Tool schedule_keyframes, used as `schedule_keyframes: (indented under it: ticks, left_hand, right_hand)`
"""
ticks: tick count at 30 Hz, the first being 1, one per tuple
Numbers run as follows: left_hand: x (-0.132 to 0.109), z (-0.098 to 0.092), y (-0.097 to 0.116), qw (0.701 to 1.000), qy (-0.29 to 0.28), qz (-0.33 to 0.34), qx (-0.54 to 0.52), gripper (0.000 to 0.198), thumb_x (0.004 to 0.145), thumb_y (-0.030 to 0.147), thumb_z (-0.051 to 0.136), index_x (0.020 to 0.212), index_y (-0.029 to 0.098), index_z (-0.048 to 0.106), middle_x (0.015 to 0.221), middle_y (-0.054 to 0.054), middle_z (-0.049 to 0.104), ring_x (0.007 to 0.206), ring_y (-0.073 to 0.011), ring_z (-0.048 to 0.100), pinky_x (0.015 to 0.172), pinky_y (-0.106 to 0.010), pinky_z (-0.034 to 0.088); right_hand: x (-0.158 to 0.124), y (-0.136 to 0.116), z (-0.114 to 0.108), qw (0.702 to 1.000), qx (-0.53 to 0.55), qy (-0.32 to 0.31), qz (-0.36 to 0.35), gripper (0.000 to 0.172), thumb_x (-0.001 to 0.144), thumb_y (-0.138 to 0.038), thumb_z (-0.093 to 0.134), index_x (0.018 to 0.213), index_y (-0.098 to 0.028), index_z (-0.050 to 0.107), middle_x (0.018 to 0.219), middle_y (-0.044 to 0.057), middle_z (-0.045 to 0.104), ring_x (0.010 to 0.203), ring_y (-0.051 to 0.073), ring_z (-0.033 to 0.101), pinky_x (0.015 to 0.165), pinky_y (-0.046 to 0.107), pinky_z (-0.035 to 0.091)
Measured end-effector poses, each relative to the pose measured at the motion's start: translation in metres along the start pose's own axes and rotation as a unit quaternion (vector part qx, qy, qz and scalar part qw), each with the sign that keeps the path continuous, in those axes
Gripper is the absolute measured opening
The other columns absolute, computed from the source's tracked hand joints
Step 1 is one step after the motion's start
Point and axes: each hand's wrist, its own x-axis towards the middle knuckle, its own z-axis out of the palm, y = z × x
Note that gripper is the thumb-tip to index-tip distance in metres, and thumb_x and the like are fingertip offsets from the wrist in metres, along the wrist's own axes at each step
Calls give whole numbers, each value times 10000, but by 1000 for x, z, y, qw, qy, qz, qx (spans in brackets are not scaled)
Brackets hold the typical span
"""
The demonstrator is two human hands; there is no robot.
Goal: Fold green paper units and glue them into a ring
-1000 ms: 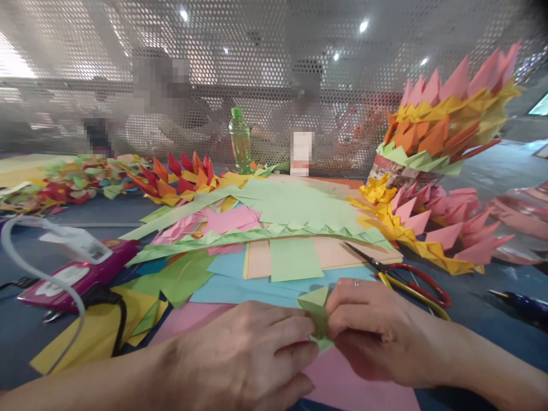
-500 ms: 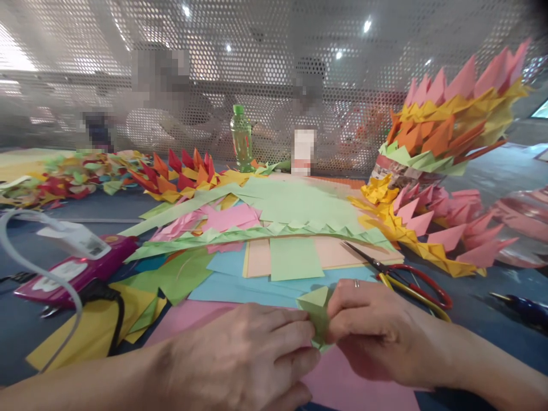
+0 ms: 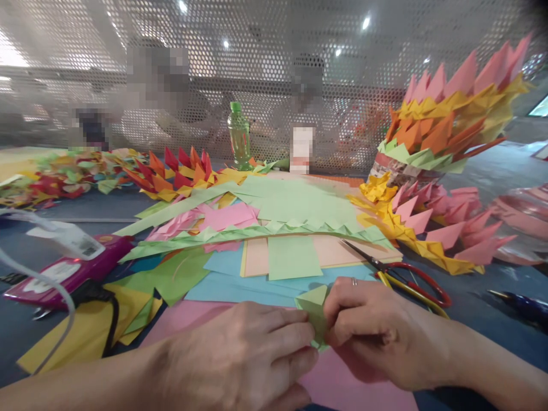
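A small folded piece of light green paper (image 3: 315, 307) lies between my hands, over a pink sheet (image 3: 357, 381). My right hand (image 3: 377, 330), with a ring on one finger, pinches its right edge. From the other side, my left hand (image 3: 257, 351) has its fingers closed against the paper's left part; the thumb is mostly hidden. Just beyond sit a light green square (image 3: 294, 258) and blue sheets (image 3: 240, 286). Scissors (image 3: 400, 279) with red and yellow handles lie right of these, near my right hand.
A purple power strip (image 3: 71, 274) with cables lies left. At right are a pen (image 3: 518, 306), a pink and yellow folded-paper strip (image 3: 428, 228) and a tiered paper piece (image 3: 449, 123). A green-capped bottle (image 3: 239, 137) stands behind, before a perforated screen (image 3: 265, 34) with people beyond.
Both hands stay nearly still on the green paper, with very little finger motion. The whole view has shifted slightly, so things appear a bit further left and up.
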Motion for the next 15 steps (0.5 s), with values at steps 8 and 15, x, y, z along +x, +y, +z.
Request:
schedule_keyframes:
  ticks: [8,15]
  left_hand:
    - [1,-2,3,999,-33,-18,-24,222,1007,262,457,1047,193,664,1000,-74,709,973,-207,667,912,-335,564]
    - [2,-5,0,997,-36,-50,-36,226,977,403,552,1122,271,663,1003,-20,711,919,-177,668,833,-286,576]
  right_hand:
    - [-3,1,0,1000,6,-4,15,263,750,73,549,801,-167,644,942,17,647,855,125,578,777,232,449]
    - [-4,2,1,1000,11,-2,14,288,746,73,541,820,-180,656,935,9,643,833,121,562,773,233,443]
